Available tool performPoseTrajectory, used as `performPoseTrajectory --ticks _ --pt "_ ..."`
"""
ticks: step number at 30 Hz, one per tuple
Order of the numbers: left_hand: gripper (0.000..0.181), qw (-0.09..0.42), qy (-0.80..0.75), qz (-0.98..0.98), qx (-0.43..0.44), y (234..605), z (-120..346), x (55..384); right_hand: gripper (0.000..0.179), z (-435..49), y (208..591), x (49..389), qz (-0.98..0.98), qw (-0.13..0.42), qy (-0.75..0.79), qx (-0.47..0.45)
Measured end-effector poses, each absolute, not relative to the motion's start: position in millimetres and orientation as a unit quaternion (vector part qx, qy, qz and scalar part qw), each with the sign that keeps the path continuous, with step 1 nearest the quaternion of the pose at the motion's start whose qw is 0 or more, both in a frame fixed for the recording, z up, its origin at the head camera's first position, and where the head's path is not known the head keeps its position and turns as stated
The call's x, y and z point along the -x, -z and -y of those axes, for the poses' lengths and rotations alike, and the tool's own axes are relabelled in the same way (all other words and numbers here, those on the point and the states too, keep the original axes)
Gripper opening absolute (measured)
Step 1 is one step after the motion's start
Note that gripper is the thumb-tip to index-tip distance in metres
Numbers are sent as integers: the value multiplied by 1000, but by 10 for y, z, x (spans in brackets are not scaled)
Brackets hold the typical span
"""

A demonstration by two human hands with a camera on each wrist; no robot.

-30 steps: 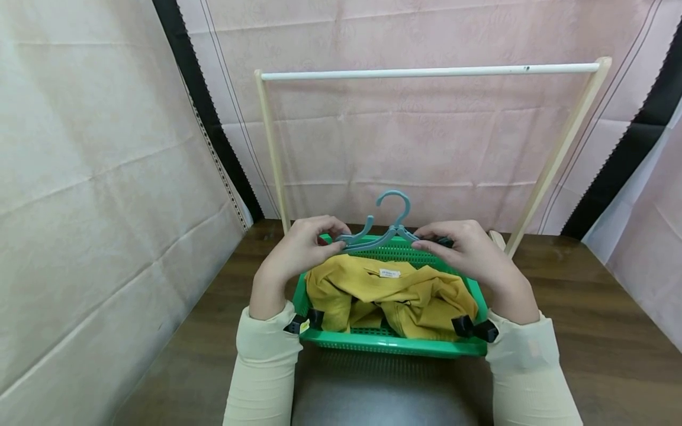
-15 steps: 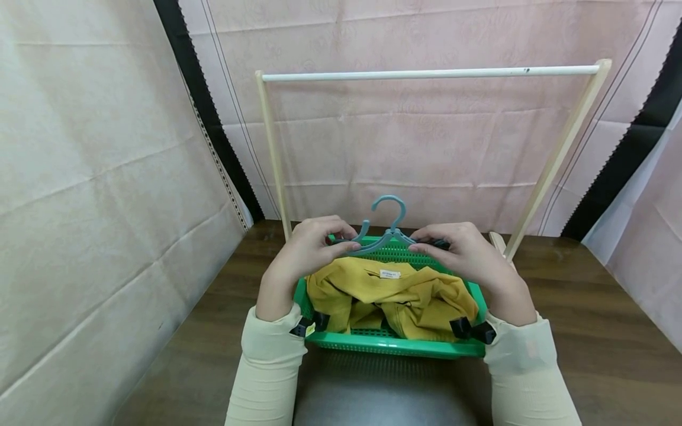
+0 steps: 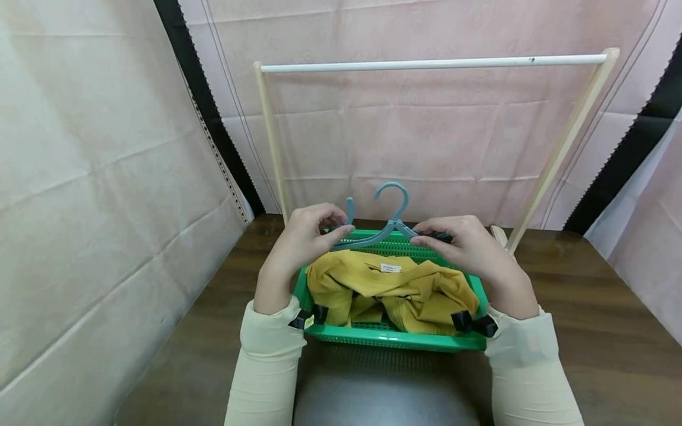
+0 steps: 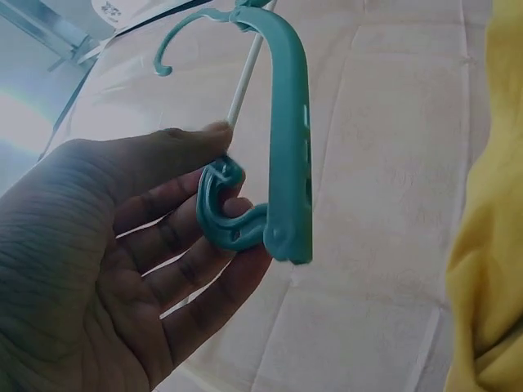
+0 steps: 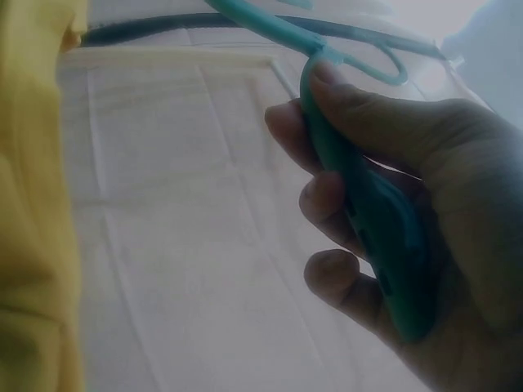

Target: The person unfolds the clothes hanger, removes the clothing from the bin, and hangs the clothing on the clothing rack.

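Observation:
Both hands hold a teal folding clothes hanger above the basket, its hook pointing up. My left hand pinches the curved end piece between thumb and fingers; that piece joins the lower end of the hanger's left arm. On the other side, my right hand grips the right arm, thumb near the centre joint and fingers curled round it. Below lies a crumpled yellow garment with a white label, inside the green basket.
Behind the basket stands a rack with a white rail and cream posts. The basket sits on a dark wooden table. Pale cloth walls enclose the back and sides.
My left hand has shifted slightly left, and the curved end piece has moved left, away from the hook. My right hand keeps its grip with little movement. The garment lies as before.

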State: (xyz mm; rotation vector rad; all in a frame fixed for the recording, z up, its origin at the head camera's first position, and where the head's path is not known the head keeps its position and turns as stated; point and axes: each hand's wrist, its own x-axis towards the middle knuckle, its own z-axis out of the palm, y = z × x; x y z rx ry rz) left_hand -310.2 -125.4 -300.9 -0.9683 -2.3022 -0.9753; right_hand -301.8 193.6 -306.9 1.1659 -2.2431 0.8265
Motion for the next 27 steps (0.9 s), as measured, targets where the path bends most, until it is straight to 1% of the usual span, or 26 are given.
performPoseTrajectory --ticks 6,8,10,14,16,19,27 --pt "15 251 366 840 311 3005 1301 3112 17 -1943 3061 3009 825 240 -301 -414" --pt "19 254 368 842 301 3003 1318 3115 17 -1940 3059 3007 825 240 -302 -414" --pt "30 258 370 845 288 2995 1330 3114 17 -1939 3057 3008 823 243 -302 -416" --pt "63 268 377 850 251 2968 1338 3117 17 -1936 3044 3006 819 250 -303 -418" --pt "73 277 377 851 237 2958 1340 3114 17 -1935 3038 3006 819 252 -301 -418" --pt "75 294 369 853 224 2959 1349 3103 17 -1933 3036 3001 821 252 -299 -416" --pt "65 329 359 844 224 2978 1388 3098 17 -1951 3040 2984 823 257 -298 -408"
